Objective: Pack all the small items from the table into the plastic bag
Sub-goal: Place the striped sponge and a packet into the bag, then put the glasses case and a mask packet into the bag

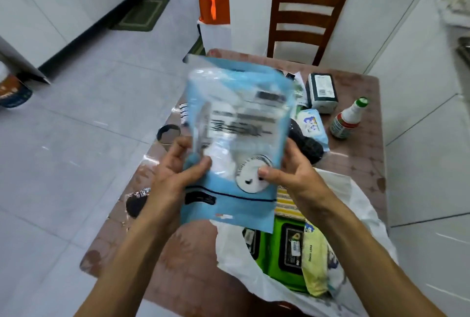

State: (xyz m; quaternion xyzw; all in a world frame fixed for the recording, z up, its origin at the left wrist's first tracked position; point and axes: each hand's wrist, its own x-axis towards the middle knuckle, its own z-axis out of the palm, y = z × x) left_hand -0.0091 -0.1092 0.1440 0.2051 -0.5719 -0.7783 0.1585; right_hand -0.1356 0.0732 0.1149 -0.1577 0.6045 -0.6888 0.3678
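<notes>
Packing roughly half done. Both hands, left hand and right hand, pinch a blue pouch above the table. The white plastic bag, at the near right edge, already holds green packs. A bottle and wipes packets remain toward the far right corner. Tiled floor; wooden chair beyond the table.

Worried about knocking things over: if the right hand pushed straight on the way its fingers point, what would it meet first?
Probably the black item just beyond the right hand; depth is unclear.
</notes>
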